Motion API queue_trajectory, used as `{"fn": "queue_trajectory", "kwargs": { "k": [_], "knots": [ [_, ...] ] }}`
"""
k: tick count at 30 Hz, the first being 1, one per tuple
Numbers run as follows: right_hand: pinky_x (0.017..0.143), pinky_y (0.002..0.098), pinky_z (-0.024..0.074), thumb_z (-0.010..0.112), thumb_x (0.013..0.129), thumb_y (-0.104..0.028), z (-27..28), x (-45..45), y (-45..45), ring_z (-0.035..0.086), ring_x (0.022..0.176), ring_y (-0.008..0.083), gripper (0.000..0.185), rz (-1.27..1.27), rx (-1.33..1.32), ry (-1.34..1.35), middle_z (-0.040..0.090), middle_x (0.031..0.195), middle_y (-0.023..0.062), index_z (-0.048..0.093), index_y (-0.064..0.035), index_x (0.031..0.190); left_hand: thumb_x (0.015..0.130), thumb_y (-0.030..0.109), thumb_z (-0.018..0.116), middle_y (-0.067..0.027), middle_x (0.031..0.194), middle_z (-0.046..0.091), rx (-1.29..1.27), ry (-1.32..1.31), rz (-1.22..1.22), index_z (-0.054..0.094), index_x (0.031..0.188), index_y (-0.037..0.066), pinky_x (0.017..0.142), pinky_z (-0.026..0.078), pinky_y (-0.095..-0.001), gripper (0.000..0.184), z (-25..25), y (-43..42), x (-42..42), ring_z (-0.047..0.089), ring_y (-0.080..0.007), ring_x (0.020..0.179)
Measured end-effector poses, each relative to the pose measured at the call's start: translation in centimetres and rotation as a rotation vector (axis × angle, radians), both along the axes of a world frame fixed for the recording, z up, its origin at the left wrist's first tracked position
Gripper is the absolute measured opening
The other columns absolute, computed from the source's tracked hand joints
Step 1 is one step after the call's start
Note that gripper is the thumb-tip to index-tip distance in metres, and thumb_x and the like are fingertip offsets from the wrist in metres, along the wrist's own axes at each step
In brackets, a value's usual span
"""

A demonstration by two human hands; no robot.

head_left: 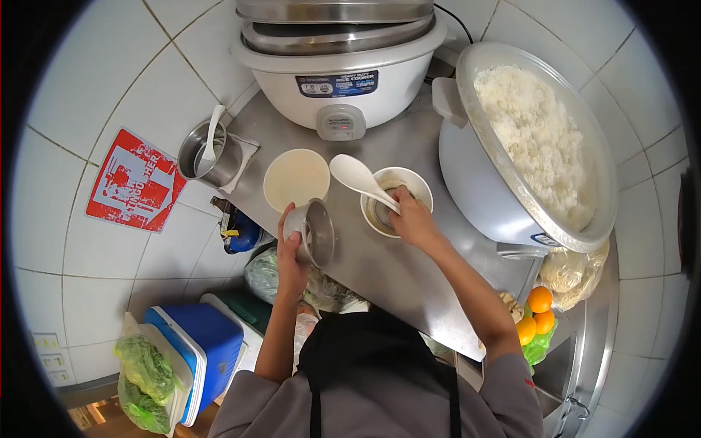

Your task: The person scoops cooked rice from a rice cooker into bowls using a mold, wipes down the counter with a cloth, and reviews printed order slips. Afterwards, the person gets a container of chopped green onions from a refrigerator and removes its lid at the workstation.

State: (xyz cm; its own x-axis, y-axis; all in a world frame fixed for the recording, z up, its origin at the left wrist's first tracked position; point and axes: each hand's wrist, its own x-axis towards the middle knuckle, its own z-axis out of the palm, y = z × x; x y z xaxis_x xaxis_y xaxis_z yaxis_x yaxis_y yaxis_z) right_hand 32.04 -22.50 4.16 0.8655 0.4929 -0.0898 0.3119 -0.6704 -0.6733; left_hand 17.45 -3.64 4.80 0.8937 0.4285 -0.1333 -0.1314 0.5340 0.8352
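My left hand is closed on the side of a small metal bowl, which is tilted with its opening toward the right. My right hand grips the handle end of a white rice paddle. That hand's fingers reach over a white bowl, and they partly hide what lies inside it. The paddle's broad head points up and left, beyond the bowl's rim. Just above the metal bowl, a round cream-coloured bowl or lid rests on the steel counter.
A large rice cooker stands at the back. On the right, a big open pot holds cooked rice. A metal pot with a white spoon is at left. Oranges lie at right; a blue cooler is lower left.
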Motion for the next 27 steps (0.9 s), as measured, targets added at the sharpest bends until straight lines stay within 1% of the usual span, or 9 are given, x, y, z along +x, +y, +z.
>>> {"fn": "queue_trajectory", "kwargs": {
  "k": [5, 8, 12, 14, 17, 23, 24, 26, 27],
  "knots": [
    [0.068, 0.0446, 0.0459, 0.067, 0.065, -0.011, 0.1, -1.0, 0.3, 0.059, 0.078, 0.0389, 0.040, 0.023, -0.010, -0.068, 0.060, 0.083, 0.0223, 0.043, -0.0025, 0.095, 0.081, 0.029, 0.050, -0.0116, 0.127, 0.038, -0.158, -0.031, 0.009, 0.028, 0.133, 0.011, 0.098, 0.032, -0.0349, 0.059, -1.2, -0.4, 0.0, 0.039, -0.0236, 0.117],
    [0.070, 0.0458, 0.0459, 0.066, 0.062, -0.005, -1.4, -0.7, 0.7, 0.058, 0.080, 0.0389, 0.044, 0.036, -0.035, -0.143, 0.060, 0.078, 0.0206, 0.041, -0.0040, 0.099, 0.082, 0.031, 0.051, -0.0103, 0.129, 0.037, -0.232, -0.023, -0.010, 0.028, 0.133, 0.012, 0.100, 0.030, -0.0348, 0.059, -1.2, -0.6, -0.2, 0.038, -0.0247, 0.118],
    [0.066, 0.0444, 0.0465, 0.067, 0.059, -0.007, -1.0, -0.5, 0.7, 0.059, 0.071, 0.0379, 0.043, -0.017, -0.124, -0.063, 0.060, 0.073, 0.0189, 0.044, -0.0028, 0.095, 0.083, 0.033, 0.050, -0.0090, 0.131, 0.035, -0.279, -0.043, -0.048, 0.027, 0.134, 0.013, 0.100, 0.029, -0.0373, 0.059, -1.7, -1.0, -0.4, 0.036, -0.0260, 0.119],
    [0.064, 0.0425, 0.0472, 0.067, 0.058, -0.008, 1.8, -0.3, 0.2, 0.059, 0.066, 0.0371, 0.041, -0.049, -0.102, -0.088, 0.059, 0.070, 0.0186, 0.046, -0.0025, 0.093, 0.083, 0.035, 0.048, -0.0087, 0.132, 0.035, -0.327, -0.023, -0.053, 0.026, 0.135, 0.014, 0.100, 0.029, -0.0390, 0.060, -1.2, -1.5, -0.6, 0.036, -0.0268, 0.119],
    [0.056, 0.0362, 0.0477, 0.065, 0.059, -0.007, 5.9, 1.8, -1.6, 0.060, 0.060, 0.0286, 0.038, -0.114, 0.109, -0.047, 0.058, 0.066, 0.0151, 0.047, -0.0004, 0.092, 0.085, 0.044, 0.040, -0.0097, 0.132, 0.033, -0.345, 0.028, -0.055, 0.029, 0.132, 0.014, 0.096, 0.033, -0.0437, 0.057, -1.6, -1.8, -0.4, 0.037, -0.0287, 0.117],
    [0.050, 0.0258, 0.0454, 0.062, 0.063, -0.005, 15.4, 0.5, -2.0, 0.058, 0.059, 0.0128, 0.033, -0.068, 0.543, 0.206, 0.056, 0.067, 0.0067, 0.046, 0.0038, 0.091, 0.087, 0.045, 0.038, -0.0073, 0.130, 0.038, -0.640, -0.089, -0.109, 0.033, 0.130, 0.013, 0.097, 0.032, -0.0416, 0.053, 0.5, -4.8, 2.6, 0.037, -0.0272, 0.118],
    [0.051, 0.0231, 0.0438, 0.066, 0.065, -0.002, 15.8, 0.1, -1.8, 0.055, 0.061, 0.0129, 0.033, -0.012, 0.583, 0.295, 0.056, 0.074, 0.0089, 0.045, 0.0009, 0.090, 0.086, 0.045, 0.040, -0.0088, 0.127, 0.040, -0.637, -0.132, -0.121, 0.035, 0.127, 0.012, 0.095, 0.034, -0.0438, 0.053, 1.6, -5.6, 3.4, 0.040, -0.0265, 0.115],
    [0.052, 0.0233, 0.0426, 0.069, 0.066, -0.007, 16.0, -0.3, -1.4, 0.053, 0.061, 0.0121, 0.033, 0.029, 0.421, 0.034, 0.056, 0.073, 0.0078, 0.046, 0.0005, 0.089, 0.085, 0.046, 0.043, -0.0118, 0.122, 0.043, -0.636, -0.213, -0.150, 0.038, 0.122, 0.011, 0.090, 0.037, -0.0481, 0.051, 3.9, -7.2, 4.7, 0.044, -0.0249, 0.110],
    [0.052, 0.0233, 0.0421, 0.071, 0.067, -0.010, 16.3, -0.1, -1.7, 0.053, 0.061, 0.0117, 0.033, 0.045, 0.334, -0.099, 0.056, 0.073, 0.0073, 0.047, 0.0004, 0.088, 0.083, 0.049, 0.043, -0.0120, 0.124, 0.042, -0.237, -0.190, -0.129, 0.036, 0.125, 0.012, 0.092, 0.035, -0.0492, 0.057, 4.5, -7.6, 5.2, 0.042, -0.0260, 0.112]
  ]
}}
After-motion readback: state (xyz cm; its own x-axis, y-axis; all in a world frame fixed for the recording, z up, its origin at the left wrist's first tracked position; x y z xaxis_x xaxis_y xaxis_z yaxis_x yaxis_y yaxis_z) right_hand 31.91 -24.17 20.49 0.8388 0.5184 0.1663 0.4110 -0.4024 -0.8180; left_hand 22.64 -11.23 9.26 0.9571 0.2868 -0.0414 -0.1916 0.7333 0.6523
